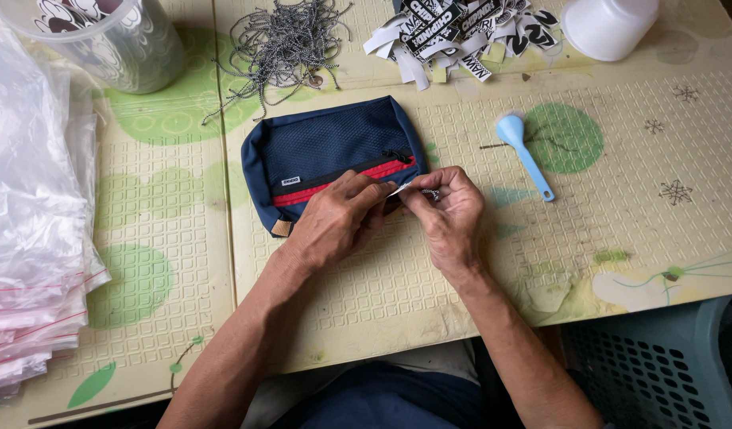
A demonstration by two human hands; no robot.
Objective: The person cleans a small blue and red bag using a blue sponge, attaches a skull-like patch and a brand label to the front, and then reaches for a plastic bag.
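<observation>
A navy blue pouch with a mesh front and a red zipper lies on the patterned foam mat. My left hand rests on its lower right corner, fingers pinched by the zipper end. My right hand meets it from the right. Between their fingertips they pinch a small white tag with a bit of speckled cord beside the zipper pull.
A pile of speckled cords and a heap of black-and-white tags lie at the back. A clear tub stands far left, a white cup far right. Clear plastic bags are stacked at left. A light blue spoon lies right of the pouch.
</observation>
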